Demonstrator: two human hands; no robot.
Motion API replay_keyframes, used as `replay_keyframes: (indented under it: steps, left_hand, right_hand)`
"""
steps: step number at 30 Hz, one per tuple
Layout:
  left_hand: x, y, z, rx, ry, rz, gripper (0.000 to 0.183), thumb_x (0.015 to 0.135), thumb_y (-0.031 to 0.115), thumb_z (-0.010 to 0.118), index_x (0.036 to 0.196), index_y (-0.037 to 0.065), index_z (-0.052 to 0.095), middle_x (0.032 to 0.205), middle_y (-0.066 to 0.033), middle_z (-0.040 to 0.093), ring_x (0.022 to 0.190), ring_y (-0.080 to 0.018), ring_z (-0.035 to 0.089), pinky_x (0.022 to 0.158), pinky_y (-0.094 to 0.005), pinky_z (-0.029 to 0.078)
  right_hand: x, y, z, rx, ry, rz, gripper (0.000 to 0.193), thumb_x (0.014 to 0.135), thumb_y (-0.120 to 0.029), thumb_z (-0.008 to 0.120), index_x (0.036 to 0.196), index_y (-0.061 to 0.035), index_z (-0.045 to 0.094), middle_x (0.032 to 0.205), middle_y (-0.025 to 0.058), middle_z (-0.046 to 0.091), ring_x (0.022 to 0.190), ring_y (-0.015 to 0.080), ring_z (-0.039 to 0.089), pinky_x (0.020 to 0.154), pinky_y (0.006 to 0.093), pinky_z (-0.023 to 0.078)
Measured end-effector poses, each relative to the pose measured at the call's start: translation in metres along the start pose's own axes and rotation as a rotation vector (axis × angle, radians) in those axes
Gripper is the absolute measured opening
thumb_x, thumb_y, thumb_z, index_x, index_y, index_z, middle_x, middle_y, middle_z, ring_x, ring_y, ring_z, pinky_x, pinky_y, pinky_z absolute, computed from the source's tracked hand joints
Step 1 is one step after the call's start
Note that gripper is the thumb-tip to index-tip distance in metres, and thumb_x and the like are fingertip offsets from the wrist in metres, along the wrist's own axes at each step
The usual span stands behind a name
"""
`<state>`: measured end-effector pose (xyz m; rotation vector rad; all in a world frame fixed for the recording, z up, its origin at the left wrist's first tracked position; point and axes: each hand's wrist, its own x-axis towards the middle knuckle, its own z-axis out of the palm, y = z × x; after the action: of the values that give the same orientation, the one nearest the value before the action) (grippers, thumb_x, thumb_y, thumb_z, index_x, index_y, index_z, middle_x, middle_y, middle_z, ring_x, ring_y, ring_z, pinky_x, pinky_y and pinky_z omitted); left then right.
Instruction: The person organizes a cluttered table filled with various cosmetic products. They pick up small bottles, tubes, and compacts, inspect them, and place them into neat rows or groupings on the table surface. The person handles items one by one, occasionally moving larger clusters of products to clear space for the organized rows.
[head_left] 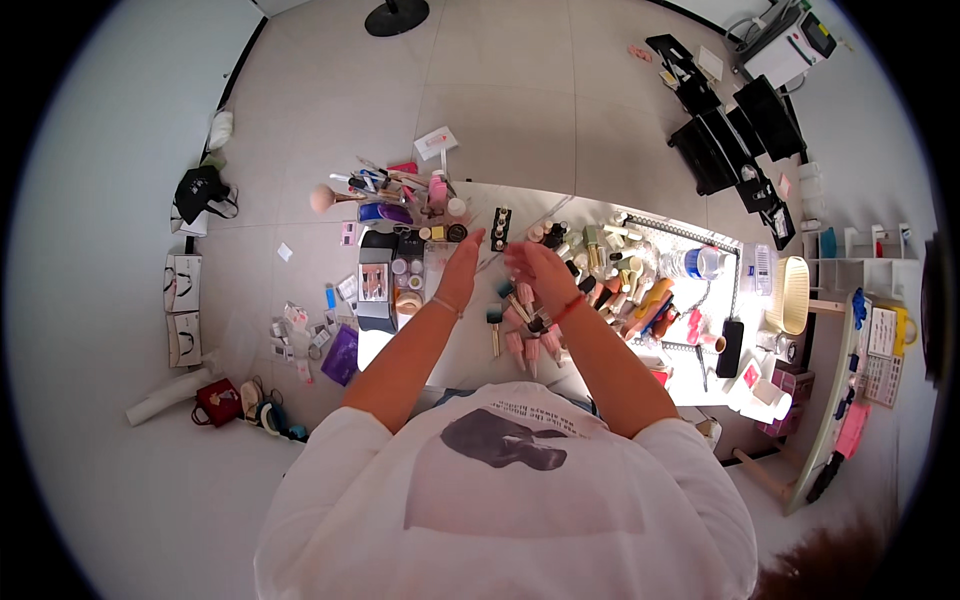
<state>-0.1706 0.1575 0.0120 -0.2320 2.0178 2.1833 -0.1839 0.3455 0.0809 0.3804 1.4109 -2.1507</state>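
Note:
My left hand is held edge-on over the white table, its fingers stretched forward and nothing seen in it. Across from it, my right hand has its fingers out and slightly curved, also with nothing visible in the grasp. Just beyond the fingertips of both lies a narrow black holder bearing a row of small, pale round-topped pieces. Under and near the right wrist several pink bottles lie close together, beside a bottle with a dark green cap. A small black round jar is nearest my left fingertips.
Cosmetic bottles crowd the table's right side, with a clear plastic bottle and a black phone. At left are an organizer box, a fluffy brush and pens. A cream basket stands at the right edge.

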Motion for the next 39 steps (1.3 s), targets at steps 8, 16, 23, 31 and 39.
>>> replay_keyframes:
  steps: [8, 16, 23, 31, 39]
  left_hand:
    - [-0.081, 0.018, 0.006, 0.986, -0.164, 0.202, 0.019, 0.087, 0.018, 0.068, 0.098, 0.004, 0.062, 0.103, -0.0173, 0.062, 0.095, -0.0370, 0.061, 0.081, -0.0422, 0.051]
    - [-0.113, 0.012, 0.018, 1.145, -0.368, -0.294, 0.043, 0.082, 0.046, 0.067, 0.083, 0.004, 0.071, 0.084, -0.0191, 0.070, 0.083, -0.0374, 0.068, 0.076, -0.0479, 0.054]
    - [-0.117, -0.011, 0.014, 1.177, -0.379, -0.320, 0.040, 0.082, 0.043, 0.066, 0.087, 0.004, 0.073, 0.088, -0.0190, 0.071, 0.087, -0.0371, 0.068, 0.080, -0.0474, 0.054]
    - [-0.144, 0.002, -0.007, 1.007, -0.055, -0.155, 0.029, 0.085, 0.033, 0.067, 0.083, 0.004, 0.066, 0.076, -0.0170, 0.068, 0.074, -0.0376, 0.066, 0.070, -0.0468, 0.052]
    - [-0.138, 0.016, -0.026, 0.761, 0.169, 0.073, 0.020, 0.085, 0.023, 0.071, 0.083, 0.004, 0.063, 0.074, -0.0152, 0.068, 0.071, -0.0343, 0.067, 0.064, -0.0431, 0.053]
  right_hand:
    - [-0.069, 0.035, -0.030, -1.200, 0.081, -0.649, 0.013, 0.085, -0.006, 0.064, 0.097, -0.0026, 0.067, 0.083, 0.0084, 0.065, 0.075, 0.0260, 0.064, 0.069, 0.0379, 0.052]
    - [-0.061, 0.051, -0.010, -1.987, -0.032, -0.458, 0.031, 0.082, -0.026, 0.066, 0.107, -0.0082, 0.066, 0.104, 0.0093, 0.062, 0.106, 0.0298, 0.057, 0.089, 0.0436, 0.047]
    - [-0.057, 0.054, -0.003, -1.965, 0.049, -0.208, 0.042, 0.087, -0.030, 0.063, 0.122, -0.0070, 0.062, 0.120, 0.0129, 0.063, 0.115, 0.0328, 0.057, 0.099, 0.0456, 0.044]
    - [-0.053, 0.041, 0.005, -1.870, 0.104, -0.379, 0.026, 0.085, -0.024, 0.062, 0.105, -0.0077, 0.065, 0.097, 0.0115, 0.068, 0.096, 0.0314, 0.066, 0.079, 0.0416, 0.055]
    - [-0.012, 0.022, 0.022, -1.718, 0.085, -0.722, 0.011, 0.086, -0.019, 0.062, 0.087, -0.0087, 0.067, 0.084, 0.0119, 0.067, 0.083, 0.0339, 0.065, 0.072, 0.0452, 0.054]
